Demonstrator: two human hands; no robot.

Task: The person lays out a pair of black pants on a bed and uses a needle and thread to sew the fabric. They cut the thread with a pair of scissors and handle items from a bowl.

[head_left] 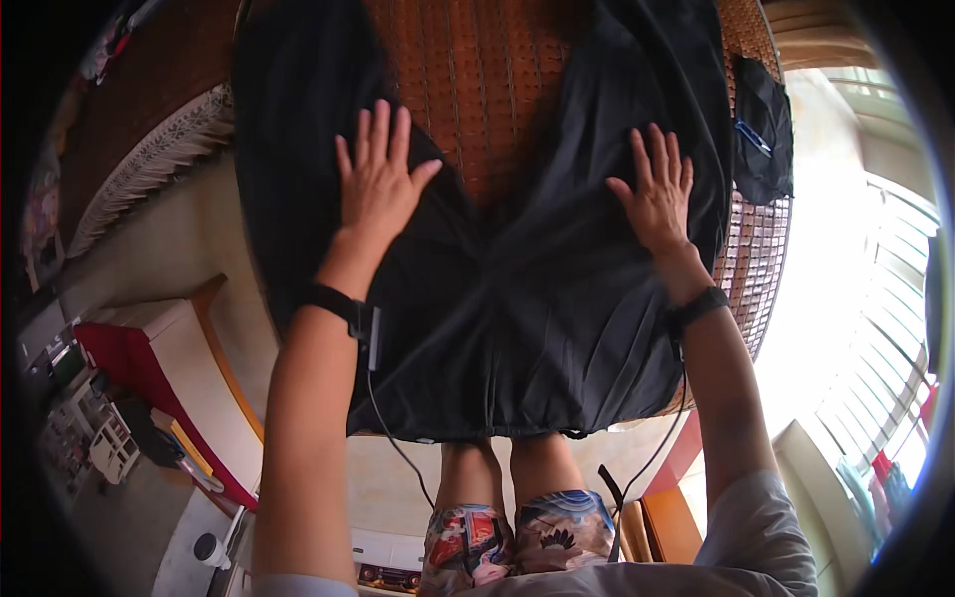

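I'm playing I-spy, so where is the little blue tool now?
In the head view, the little blue tool lies at the upper right, on a small black cloth just right of the black trousers and the right hand.

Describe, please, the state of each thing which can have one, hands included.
Black trousers: spread out, legs apart, wrinkled
Left hand: open, palm down on the trousers
Right hand: open, palm down on the trousers
Small black cloth: lying beside the trousers
Blue object: lying on that cloth
Woven mat: partly covered
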